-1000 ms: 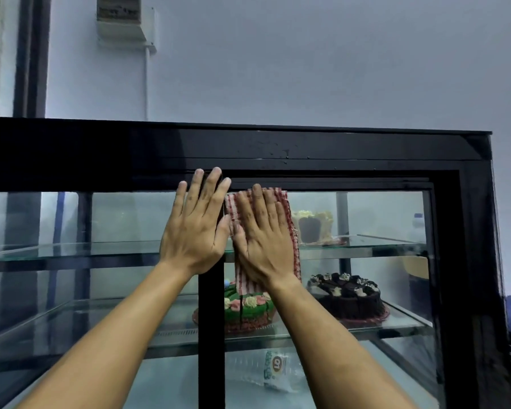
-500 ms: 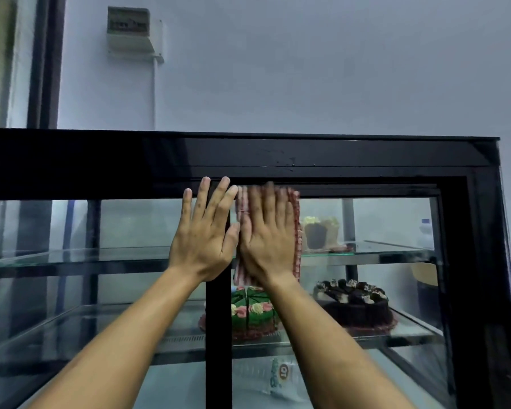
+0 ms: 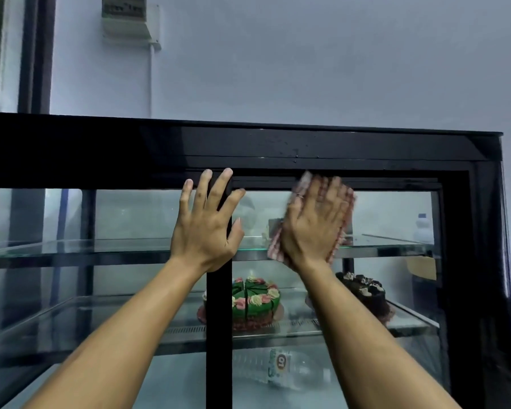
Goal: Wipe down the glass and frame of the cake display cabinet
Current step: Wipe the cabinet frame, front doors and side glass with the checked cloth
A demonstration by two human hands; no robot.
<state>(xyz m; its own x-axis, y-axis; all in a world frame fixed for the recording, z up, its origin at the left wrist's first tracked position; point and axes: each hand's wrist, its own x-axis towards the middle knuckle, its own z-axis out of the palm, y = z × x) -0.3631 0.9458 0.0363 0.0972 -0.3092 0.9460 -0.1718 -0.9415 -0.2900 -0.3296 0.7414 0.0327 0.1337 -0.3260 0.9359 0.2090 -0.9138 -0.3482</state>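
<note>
2 bare forearms rise from 6 o'clock toward the black-framed glass cake display cabinet [image 3: 322, 143]. The left hand [image 3: 205, 228] lies flat with straight, spread fingers against the black vertical centre post [image 3: 219, 335] and the glass beside it, its fingertips reaching the lower edge of the top frame rail at about 12 o'clock of the palm; it grips nothing. At 3 o'clock of it, apart by a stretch of bare glass, the right hand [image 3: 314, 228] presses a red-and-white checked cloth [image 3: 278, 243] flat against the right-hand glass pane [image 3: 396, 214], fingers extended over the fabric and blurred. The cloth shows past the hand at 8 o'clock and along the 3 o'clock edge, and its top meets the frame rail.

Behind the glass, the upper glass shelf [image 3: 390, 246] runs level with the wrists. On the lower glass shelf [image 3: 410, 320], a round green cake with pink and cream rosettes [image 3: 255, 302] sits at 6 o'clock between the 2 hands, just right of the post; a dark chocolate cake [image 3: 366, 293] sits at 5 o'clock of the right hand, partly hidden by the forearm. Below them, a clear plastic bottle with a printed label [image 3: 281, 369] lies on its side on the cabinet floor.

Farther off, a pale blue-grey wall [image 3: 307, 60] rises above the cabinet, carrying a white wall-mounted box [image 3: 127, 17] at 11 o'clock.
</note>
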